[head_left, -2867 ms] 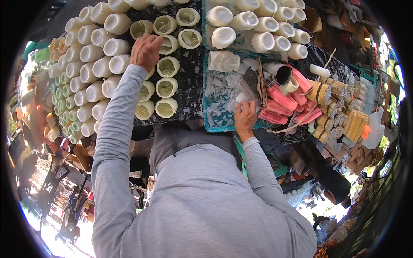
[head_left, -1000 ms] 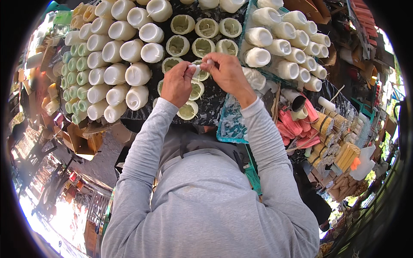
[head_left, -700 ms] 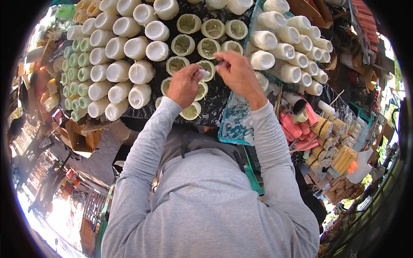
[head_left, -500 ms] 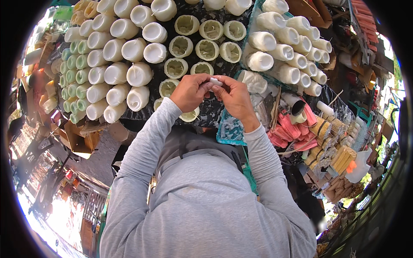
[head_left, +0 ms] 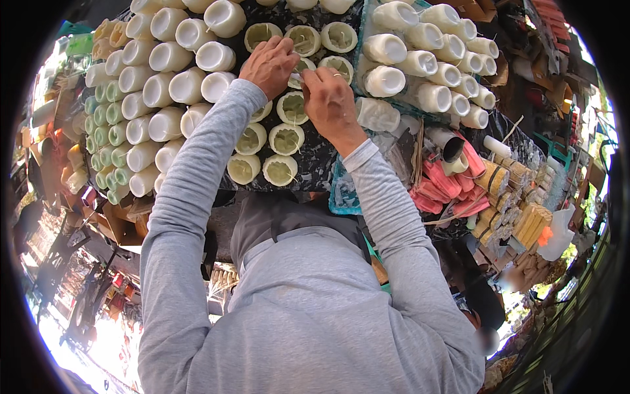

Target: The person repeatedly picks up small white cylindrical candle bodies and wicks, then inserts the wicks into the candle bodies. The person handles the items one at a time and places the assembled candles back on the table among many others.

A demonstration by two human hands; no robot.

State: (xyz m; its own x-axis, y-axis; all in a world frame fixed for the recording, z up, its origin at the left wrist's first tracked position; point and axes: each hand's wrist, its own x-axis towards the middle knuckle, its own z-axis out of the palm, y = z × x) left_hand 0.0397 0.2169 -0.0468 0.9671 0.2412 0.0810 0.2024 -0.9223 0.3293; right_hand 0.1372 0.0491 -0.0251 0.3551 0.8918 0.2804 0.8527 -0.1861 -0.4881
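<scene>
My left hand (head_left: 269,69) and my right hand (head_left: 328,104) come together over a hollow wax candle cup (head_left: 304,64), fingers bent in a pinch. A small white piece (head_left: 296,77) shows between the fingertips, against the right ones; what the left fingertips hold is hidden. Hollow cream candle cups (head_left: 286,138) with pale green insides stand in rows around and below the hands, some with a thin wick leaning over the rim. Left of my left forearm, cream candles (head_left: 190,85) crowd together, showing smooth, round white ends.
Smaller green candles (head_left: 115,111) line the far left. To the right, more cream candles (head_left: 433,65) fill a turquoise-edged tray (head_left: 351,197). Beyond my right forearm lie pink sticks (head_left: 440,187), a dark metal tube (head_left: 449,146) and yellow bundles (head_left: 489,190). Black wax-flecked sheeting (head_left: 321,157) covers the table.
Both hands have moved away from me, from the near cups to one farther up the rows, with the small white piece between them. The view has shifted slightly.
</scene>
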